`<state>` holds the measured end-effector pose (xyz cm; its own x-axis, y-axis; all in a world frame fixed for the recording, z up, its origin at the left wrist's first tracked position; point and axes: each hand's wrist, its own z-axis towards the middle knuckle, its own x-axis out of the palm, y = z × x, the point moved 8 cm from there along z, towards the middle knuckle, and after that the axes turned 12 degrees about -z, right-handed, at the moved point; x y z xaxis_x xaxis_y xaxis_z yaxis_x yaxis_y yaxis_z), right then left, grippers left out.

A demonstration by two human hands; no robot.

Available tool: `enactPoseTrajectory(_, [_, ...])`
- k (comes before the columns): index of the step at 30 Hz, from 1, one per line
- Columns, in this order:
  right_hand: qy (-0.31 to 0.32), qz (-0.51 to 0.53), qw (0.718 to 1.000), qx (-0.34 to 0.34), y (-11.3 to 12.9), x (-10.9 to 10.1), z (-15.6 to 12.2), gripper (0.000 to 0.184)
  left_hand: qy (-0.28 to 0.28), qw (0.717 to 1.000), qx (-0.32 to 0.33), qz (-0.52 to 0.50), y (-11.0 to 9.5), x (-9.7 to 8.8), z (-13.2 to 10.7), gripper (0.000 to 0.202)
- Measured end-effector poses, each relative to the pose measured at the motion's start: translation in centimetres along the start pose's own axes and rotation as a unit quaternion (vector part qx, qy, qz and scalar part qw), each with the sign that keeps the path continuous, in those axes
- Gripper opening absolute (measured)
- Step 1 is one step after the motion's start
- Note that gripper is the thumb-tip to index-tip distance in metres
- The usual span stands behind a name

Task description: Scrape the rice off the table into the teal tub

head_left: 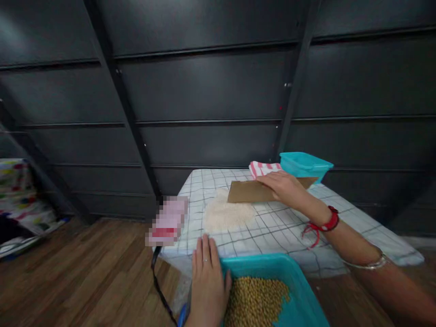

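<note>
My right hand grips the top of a brown cardboard strip, which stands tilted over the table with its left end at a spread pile of pale, fine grains. A red cord bracelet and a silver bangle are on that wrist. My left hand rests at the left corner of a turquoise basin, its fingers stretched towards the table edge and its thumb over the basin's inner side. Yellowish beans, like soybeans, lie in this basin, close below the table's front edge.
A white checked cloth covers the table. At its back right stand a second turquoise basin and a folded pink-striped cloth. A blurred-out pink item with a dark cord is at the left edge. Dark panels rise behind.
</note>
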<state>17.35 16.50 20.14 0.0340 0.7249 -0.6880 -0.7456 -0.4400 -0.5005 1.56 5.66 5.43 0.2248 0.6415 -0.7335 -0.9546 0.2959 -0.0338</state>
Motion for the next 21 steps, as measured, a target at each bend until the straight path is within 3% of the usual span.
enactPoseTrajectory(9, [-0.074, -0.045, 0.996, -0.017, -1.0, -4.8, -2.2, 0.038, 0.017, 0.999, -0.036, -0.033, 0.6, 0.4, -0.2, 0.052])
enactPoseTrajectory(13, [-0.052, -0.085, 0.995, 0.006, -1.2, -2.9, -1.4, 0.038, 0.015, 0.999, -0.02, -0.027, 0.3, 0.1, -0.1, 0.051])
enactPoseTrajectory(17, [-0.01, -0.061, 0.998, 0.0, -0.1, -0.2, -0.5, 0.039, 0.016, 0.999, -0.02, -0.023, 0.3, 0.0, -0.1, 0.052])
enactPoseTrajectory(21, [-0.025, -0.036, 0.999, -0.007, 0.2, -1.3, -0.9, 0.038, 0.023, 0.999, -0.027, -0.028, 0.4, 0.2, -0.1, 0.053])
